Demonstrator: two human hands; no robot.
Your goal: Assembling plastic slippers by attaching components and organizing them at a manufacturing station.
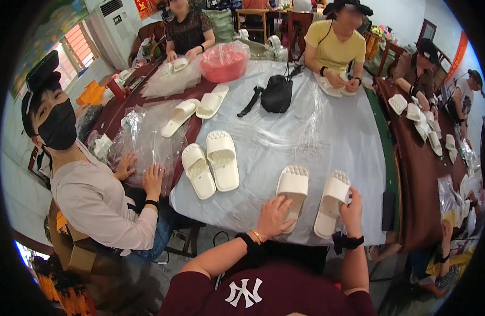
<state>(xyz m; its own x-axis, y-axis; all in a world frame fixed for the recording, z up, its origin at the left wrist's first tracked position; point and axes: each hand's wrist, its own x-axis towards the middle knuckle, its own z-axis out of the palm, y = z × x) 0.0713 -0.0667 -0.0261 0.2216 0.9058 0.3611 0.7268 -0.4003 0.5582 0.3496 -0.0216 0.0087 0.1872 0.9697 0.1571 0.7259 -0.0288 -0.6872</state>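
- Currently, taking 12 o'clock as straight ahead from the wearer, the 2 hands are apart, each at its own white slipper on the near edge of the sheeted table [353, 147].
- The left hand [276, 215] lies at the heel half of the left slipper [294, 185], its fingers bent over the footbed; the open back seems to leave room for them. How firmly it presses, I cannot tell.
- The right hand [351, 208] meets the right slipper [335, 188] at its 3 o'clock edge, probably because that outer side is easiest to reach. Its thumb is not clear, so I cannot tell whether it is clamped.
- These 2 slippers stand sole down with a gap between, toes toward 12 and heels toward 6, likely so straps and footbeds face up to the eye.
- At 10 o'clock, another slipper pair [223, 158] sits side by side, perhaps set aside to free the near edge.
- Beyond, at 11 to 12 o'clock, a black bag [277, 95] lies mid-table, seemingly out of the hands' way.
- Toward 10 o'clock, a co-worker's hands [153, 180] rest at clear plastic bags [147, 138], apparently kept within that person's reach.
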